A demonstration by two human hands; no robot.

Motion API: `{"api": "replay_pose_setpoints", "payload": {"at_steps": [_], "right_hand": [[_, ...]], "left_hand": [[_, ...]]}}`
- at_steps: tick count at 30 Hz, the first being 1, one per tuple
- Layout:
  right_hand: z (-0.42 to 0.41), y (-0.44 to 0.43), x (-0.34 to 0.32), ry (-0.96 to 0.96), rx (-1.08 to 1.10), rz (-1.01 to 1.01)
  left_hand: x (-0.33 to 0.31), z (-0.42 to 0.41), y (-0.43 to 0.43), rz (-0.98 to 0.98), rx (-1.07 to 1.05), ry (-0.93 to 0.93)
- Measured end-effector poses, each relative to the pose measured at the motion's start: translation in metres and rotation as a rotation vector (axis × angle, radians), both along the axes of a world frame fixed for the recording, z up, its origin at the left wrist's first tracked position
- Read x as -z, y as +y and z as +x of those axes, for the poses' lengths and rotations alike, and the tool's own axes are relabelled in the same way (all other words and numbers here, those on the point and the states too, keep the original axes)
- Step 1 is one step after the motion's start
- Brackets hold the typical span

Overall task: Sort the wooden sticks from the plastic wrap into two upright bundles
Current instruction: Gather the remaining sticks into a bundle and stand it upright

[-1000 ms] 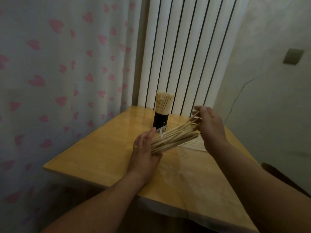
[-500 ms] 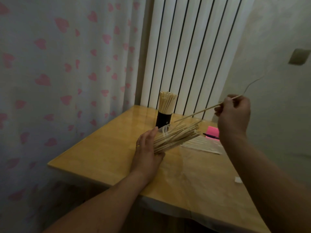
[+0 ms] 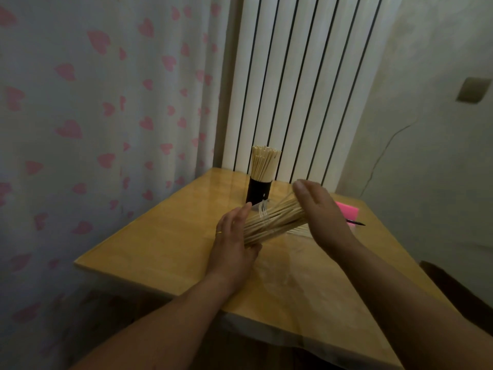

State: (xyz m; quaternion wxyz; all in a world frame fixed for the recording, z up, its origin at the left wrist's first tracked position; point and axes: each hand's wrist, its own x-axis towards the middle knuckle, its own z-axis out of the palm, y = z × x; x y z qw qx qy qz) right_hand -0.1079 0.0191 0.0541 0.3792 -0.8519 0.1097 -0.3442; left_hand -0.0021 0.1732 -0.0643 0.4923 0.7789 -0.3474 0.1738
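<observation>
Left hand (image 3: 233, 244) grips the near ends of a slanted stick bundle (image 3: 274, 222), thumb curled beneath. Right hand (image 3: 322, 212), fingers straight, presses flat against the far ends. The stick bundle lies over the table (image 3: 149, 241), just in front of a black cup (image 3: 259, 192) holding upright sticks (image 3: 264, 164).

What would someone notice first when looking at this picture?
First, the two hands above the table: the left hand holds a tilted bundle of sticks at its near end, and the right hand lies flat against its far end. Behind them a black cup full of upright sticks stands near the table's far edge, and a curtain with pink hearts hangs to the left.
</observation>
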Motion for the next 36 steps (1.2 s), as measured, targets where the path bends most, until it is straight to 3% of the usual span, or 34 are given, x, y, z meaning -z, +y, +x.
{"api": "replay_pose_setpoints", "payload": {"at_steps": [4, 9, 17, 19, 23, 30, 36], "right_hand": [[0.014, -0.002, 0.003, 0.055, 0.155, -0.206], [0.019, -0.014, -0.006, 0.076, 0.065, -0.032], [0.016, -0.01, -0.001, -0.03, 0.088, -0.021], [0.017, -0.008, -0.003, -0.014, 0.043, -0.063], [0.018, -0.011, -0.004, 0.011, 0.153, -0.167], [0.004, -0.012, -0.009, -0.081, 0.089, -0.014], [-0.043, -0.023, -0.02, -0.155, 0.177, -0.081]], "left_hand": [[0.0, -0.001, 0.001, -0.004, -0.006, 0.008], [-0.001, -0.001, 0.002, -0.004, 0.003, 0.013], [-0.001, -0.001, 0.002, -0.008, 0.007, 0.017], [-0.001, -0.002, 0.002, -0.013, 0.002, 0.021], [-0.001, -0.001, 0.002, -0.009, 0.003, 0.021], [-0.001, -0.001, 0.002, -0.027, -0.007, 0.047], [-0.002, -0.002, 0.003, -0.015, 0.0, 0.053]]}}
